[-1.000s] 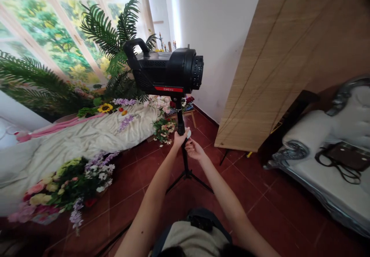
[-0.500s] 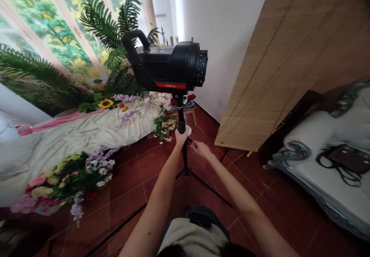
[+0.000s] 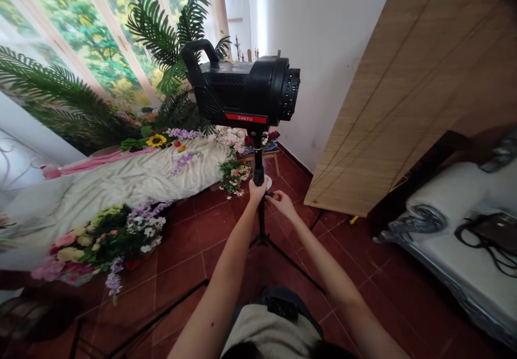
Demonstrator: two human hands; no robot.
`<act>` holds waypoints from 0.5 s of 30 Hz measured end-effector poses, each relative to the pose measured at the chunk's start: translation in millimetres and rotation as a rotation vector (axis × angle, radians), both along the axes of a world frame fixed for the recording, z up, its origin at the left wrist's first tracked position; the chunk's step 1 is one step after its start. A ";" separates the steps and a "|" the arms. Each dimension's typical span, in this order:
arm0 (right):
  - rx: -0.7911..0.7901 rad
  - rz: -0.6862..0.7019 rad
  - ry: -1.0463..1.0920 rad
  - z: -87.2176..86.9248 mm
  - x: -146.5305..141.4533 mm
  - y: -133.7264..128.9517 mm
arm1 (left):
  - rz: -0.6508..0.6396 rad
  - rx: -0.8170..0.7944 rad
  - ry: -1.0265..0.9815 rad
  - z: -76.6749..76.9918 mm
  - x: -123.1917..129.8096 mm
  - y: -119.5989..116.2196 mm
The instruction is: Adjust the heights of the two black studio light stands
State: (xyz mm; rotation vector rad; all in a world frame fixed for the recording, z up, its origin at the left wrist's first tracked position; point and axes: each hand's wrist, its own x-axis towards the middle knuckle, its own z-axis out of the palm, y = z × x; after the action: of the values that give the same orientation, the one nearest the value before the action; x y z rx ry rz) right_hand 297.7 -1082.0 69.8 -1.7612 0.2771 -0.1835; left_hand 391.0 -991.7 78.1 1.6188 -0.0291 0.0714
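A black studio light (image 3: 238, 92) with a top handle and a red "ZHEYU" label sits on a black light stand (image 3: 262, 221). My left hand (image 3: 257, 189) is wrapped round the stand's upright, just below a joint in the pole. Close by on the right, my right hand (image 3: 281, 204) has its fingers pinched on a small black knob (image 3: 270, 193) at the side of the pole. The stand's legs are spread on the floor below.
To the left is a cloth-draped bench (image 3: 109, 178) with a bouquet (image 3: 92, 240) at its near end. Palm fronds (image 3: 161, 30) rise behind the light. At right stand a bamboo blind (image 3: 363, 105) and a pale sofa (image 3: 448, 229) with a dark bag (image 3: 487, 235). Another stand's leg (image 3: 157, 318) crosses the floor at lower left.
My view has shifted a little, so the scene sits further right. My right hand's fingers have come in closer on the knob. My left hand still grips the pole.
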 end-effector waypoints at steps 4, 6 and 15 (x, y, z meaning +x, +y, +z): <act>-0.312 -0.067 -0.248 3.0 -16.9 4.5 | 0.012 0.016 0.016 -0.6 0.0 -0.4; -0.365 -0.021 -0.279 -2.5 -27.6 9.7 | 0.025 0.026 0.028 -0.7 -0.2 -0.2; -0.345 -0.198 -0.486 5.1 -25.2 11.3 | 0.057 -0.068 0.035 -7.1 0.4 -0.5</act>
State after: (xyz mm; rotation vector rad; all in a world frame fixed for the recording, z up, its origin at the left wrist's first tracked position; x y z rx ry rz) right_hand 272.5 -1070.7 74.8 -1.9597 0.0655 -0.8299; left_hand 391.3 -992.2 71.0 1.5529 0.0457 0.0875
